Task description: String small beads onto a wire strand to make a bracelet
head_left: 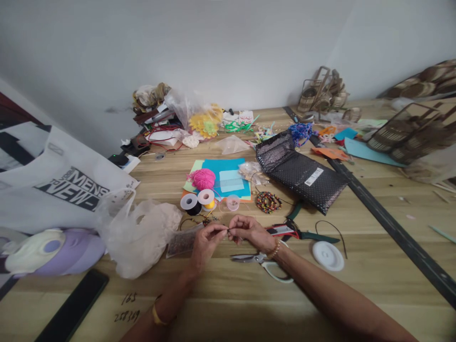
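Observation:
My left hand and my right hand meet above the wooden table, fingertips pinched together on something tiny and dark that I cannot make out. A thin black cord runs left of the pinch. White-handled scissors lie just under my right wrist, pliers beside it. A small bag of beads lies under my left hand. Thread spools, a pink yarn ball and a coloured bead bracelet sit just beyond.
A black phone lies front left by a clear plastic bag. A white lid sits right of the scissors, a black bubble mailer beyond. Woven baskets stand at the right; craft clutter lines the wall.

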A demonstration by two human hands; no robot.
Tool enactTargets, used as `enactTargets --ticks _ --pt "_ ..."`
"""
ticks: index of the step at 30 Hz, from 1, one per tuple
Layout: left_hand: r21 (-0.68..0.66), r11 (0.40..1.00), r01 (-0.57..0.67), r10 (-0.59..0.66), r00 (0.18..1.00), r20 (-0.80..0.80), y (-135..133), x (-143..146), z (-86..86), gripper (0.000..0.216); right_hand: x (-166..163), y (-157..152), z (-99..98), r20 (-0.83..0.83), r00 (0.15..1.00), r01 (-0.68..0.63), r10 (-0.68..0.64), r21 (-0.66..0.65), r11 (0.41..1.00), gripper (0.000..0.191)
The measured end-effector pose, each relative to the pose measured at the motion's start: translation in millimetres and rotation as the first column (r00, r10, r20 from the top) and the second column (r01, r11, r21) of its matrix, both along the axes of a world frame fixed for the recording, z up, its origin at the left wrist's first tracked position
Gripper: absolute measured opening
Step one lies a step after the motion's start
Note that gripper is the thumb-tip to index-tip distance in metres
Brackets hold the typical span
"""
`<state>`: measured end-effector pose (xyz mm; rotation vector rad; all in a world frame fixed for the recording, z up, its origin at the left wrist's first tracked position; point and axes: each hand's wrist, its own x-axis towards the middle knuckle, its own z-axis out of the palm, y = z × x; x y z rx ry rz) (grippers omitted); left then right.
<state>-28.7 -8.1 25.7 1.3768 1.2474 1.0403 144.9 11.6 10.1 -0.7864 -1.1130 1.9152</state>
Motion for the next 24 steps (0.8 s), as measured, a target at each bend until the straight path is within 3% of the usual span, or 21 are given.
enactTargets --ticks 24 --pt "0.123 0.992 -0.028 0.036 0.997 -0.063 -2.5 1.3 -5.1 0.007 1.1 1.3 2.7 0.032 0.999 -0.007 0.007 -0.002 1.0 0.028"
